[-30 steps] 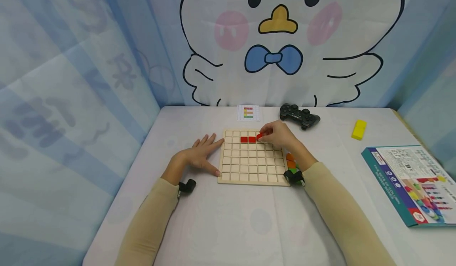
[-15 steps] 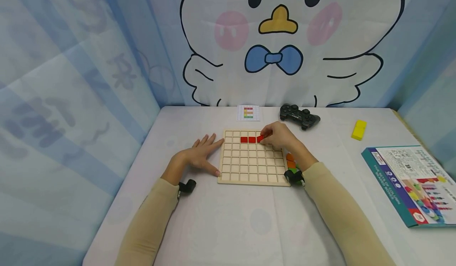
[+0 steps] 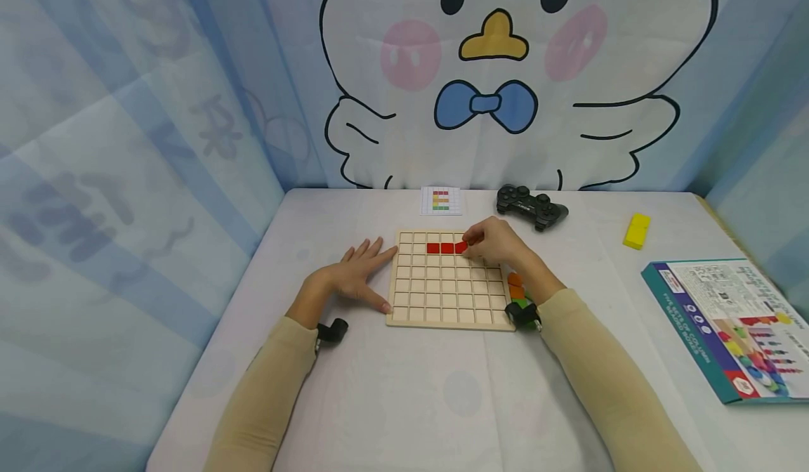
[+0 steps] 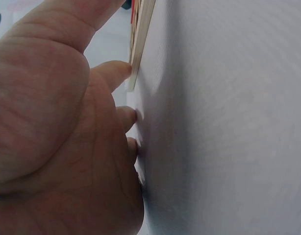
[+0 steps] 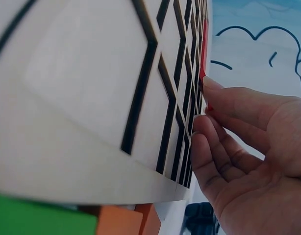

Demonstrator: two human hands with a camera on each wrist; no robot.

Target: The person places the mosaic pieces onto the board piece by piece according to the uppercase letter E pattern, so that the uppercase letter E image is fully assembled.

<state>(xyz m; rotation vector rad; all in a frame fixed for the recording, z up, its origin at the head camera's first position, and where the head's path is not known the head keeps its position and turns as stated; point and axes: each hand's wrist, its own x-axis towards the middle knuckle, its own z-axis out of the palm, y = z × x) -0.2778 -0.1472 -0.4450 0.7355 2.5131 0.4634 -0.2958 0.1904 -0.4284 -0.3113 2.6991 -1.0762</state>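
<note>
A pale wooden grid board (image 3: pixel 447 293) lies flat on the table. Two red square tiles (image 3: pixel 439 248) sit side by side in its second row from the back. My right hand (image 3: pixel 496 241) pinches a third red tile (image 3: pixel 461 247) between thumb and index finger, over the cell to their right; in the right wrist view the fingertips hide most of it. Along the board's left side, my left hand (image 3: pixel 350 275) is spread, thumb touching near the front corner and index finger near the back. The left wrist view shows the left palm (image 4: pixel 67 147) beside the board's edge (image 4: pixel 142 39).
Orange blocks (image 3: pixel 515 286) and a green block (image 3: pixel 521 303) lie against the board's right edge, partly under my right wrist. Behind the board are a pattern card (image 3: pixel 441 201) and a black game controller (image 3: pixel 532 206). Further right are a yellow block (image 3: pixel 637 230) and a flat box (image 3: pixel 739 331).
The red tile in my right hand has gone down slightly, from tilted above the board to nearly level with the other two. My left hand has stayed in place.
</note>
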